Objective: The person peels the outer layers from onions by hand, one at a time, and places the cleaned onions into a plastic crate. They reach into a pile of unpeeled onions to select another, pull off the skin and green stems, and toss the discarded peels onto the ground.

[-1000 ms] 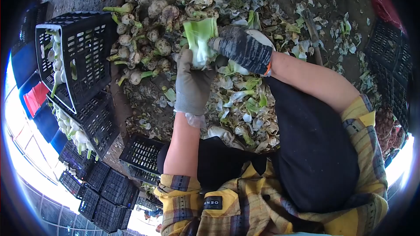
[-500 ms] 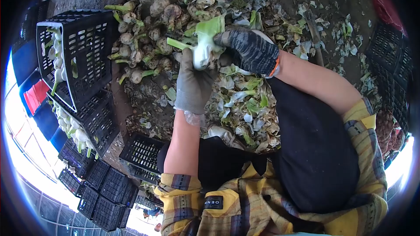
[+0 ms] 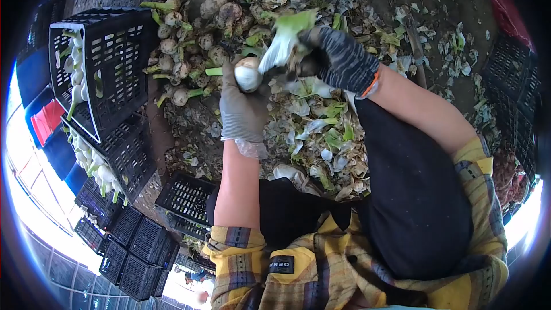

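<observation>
My left hand (image 3: pixel 244 100), in a light grey glove, grips a garlic bulb (image 3: pixel 248 77) with its white side up and a short green stem pointing left. Beside it, my right hand (image 3: pixel 341 57) in a dark mottled glove pinches a strip of peeled skin (image 3: pixel 284 40), white low down and green at its top end. The strip's lower end reaches close to the bulb; whether they still touch is blurred. The fingertips of my right hand are partly hidden. Just beyond both hands lies a pile of unpeeled garlic bulbs (image 3: pixel 213 7), soil-stained with cut green stems.
Black plastic crates (image 3: pixel 117 51) stand tilted at the left, with white peeled bulbs (image 3: pixel 94 163) in them. Another crate (image 3: pixel 185 198) sits near my left forearm, and stacked crates (image 3: pixel 143 247) lie lower left. Peeled skins (image 3: pixel 338 138) litter the ground between my legs.
The green-topped skin has come away from the bulb's side, pulled up and right by my right hand. My left hand has shifted slightly left with the bulb, now showing smooth white.
</observation>
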### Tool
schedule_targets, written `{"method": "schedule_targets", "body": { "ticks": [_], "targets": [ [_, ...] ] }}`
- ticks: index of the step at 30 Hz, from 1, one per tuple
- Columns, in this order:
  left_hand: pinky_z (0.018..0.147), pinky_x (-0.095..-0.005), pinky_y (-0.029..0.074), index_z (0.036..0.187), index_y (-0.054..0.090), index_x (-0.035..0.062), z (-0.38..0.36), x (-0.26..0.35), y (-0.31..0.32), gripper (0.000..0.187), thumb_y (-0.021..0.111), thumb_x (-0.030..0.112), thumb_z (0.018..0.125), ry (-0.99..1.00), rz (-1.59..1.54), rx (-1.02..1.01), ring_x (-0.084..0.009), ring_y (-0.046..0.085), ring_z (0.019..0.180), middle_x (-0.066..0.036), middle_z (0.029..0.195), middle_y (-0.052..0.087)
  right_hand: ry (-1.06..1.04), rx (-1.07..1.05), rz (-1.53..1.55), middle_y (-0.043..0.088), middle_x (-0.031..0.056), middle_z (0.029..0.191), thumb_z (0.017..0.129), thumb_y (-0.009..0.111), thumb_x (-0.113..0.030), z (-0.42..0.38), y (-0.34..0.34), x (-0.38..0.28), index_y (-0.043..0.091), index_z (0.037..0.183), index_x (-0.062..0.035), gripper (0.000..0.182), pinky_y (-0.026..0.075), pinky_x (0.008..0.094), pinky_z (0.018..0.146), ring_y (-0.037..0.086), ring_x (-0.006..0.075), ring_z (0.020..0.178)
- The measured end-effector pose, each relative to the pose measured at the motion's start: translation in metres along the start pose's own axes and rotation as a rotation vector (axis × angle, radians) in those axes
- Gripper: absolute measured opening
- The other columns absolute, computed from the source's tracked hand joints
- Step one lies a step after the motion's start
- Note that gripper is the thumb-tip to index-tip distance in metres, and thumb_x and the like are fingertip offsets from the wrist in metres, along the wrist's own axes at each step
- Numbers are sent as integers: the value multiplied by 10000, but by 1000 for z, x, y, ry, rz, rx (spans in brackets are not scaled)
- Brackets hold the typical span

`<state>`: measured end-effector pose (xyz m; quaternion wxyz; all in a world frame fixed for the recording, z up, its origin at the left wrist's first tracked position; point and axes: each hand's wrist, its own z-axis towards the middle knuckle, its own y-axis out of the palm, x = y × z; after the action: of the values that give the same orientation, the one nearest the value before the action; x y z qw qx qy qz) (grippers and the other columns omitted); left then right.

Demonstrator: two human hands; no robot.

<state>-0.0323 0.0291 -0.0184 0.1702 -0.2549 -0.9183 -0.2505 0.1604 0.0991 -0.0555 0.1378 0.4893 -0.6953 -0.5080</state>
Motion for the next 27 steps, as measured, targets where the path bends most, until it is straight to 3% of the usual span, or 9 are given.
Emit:
{"method": "schedule_targets", "body": {
  "ticks": [1,3,5,10,11,15,18,24,27],
  "targets": [
    [659,-348,484,989,554,68,2,5,-4,334,427,367,913,-48,-56,0,-242,580,822,-79,892,607,-36,-60,154,631,109,904,860,522,-255,11,-20,2,582,999,0,297,539,429,748,625,285,811],
    [694,-357,489,997,551,64,-1,7,1,341,416,366,917,-11,-123,54,-247,576,853,-88,905,603,-68,309,198,626,134,909,879,494,-285,2,16,-13,553,1027,1,328,543,463,716,633,316,800],
    [738,-382,489,994,545,59,-4,9,8,359,405,381,919,27,-153,56,-253,565,883,-104,928,592,204,273,89,613,157,955,889,485,-312,2,12,-13,516,1085,-9,362,540,470,723,635,316,792],
    [763,-324,464,1026,535,28,-14,0,15,460,378,449,924,338,415,60,-192,549,843,-80,909,569,496,106,-345,586,192,988,884,490,-413,-12,45,-12,457,1189,-97,440,546,470,671,638,303,733],
    [759,-300,457,1037,532,20,-17,-3,19,485,369,463,926,400,547,40,-169,540,827,-68,903,562,534,162,-520,599,148,937,882,506,-390,-6,48,-9,501,1151,-110,388,528,416,718,629,271,771],
    [676,-217,423,1082,523,9,-30,-11,24,493,346,446,940,497,807,9,-78,476,776,-9,937,520,318,-31,-858,602,127,936,877,515,-367,6,54,2,525,1117,-103,356,510,389,738,621,253,798],
    [657,-215,428,1064,537,19,-15,-18,9,474,335,431,947,654,893,-45,-80,495,768,-7,952,526,161,-92,-1053,604,111,936,873,523,-349,8,48,5,544,1092,-98,333,496,369,753,614,240,818],
    [659,-227,442,981,566,-9,-12,-16,14,505,341,442,943,490,614,-63,-107,533,741,-54,875,570,-68,-154,-1489,607,80,936,865,537,-313,4,32,2,581,1041,-89,289,470,329,784,602,214,858],
    [668,-240,454,962,566,-21,-20,-16,22,518,370,457,932,526,645,-45,-119,547,744,-75,836,580,-174,-137,-1669,610,56,940,855,549,-286,4,32,3,608,1003,-84,257,448,308,795,590,196,885]
  ]
}}
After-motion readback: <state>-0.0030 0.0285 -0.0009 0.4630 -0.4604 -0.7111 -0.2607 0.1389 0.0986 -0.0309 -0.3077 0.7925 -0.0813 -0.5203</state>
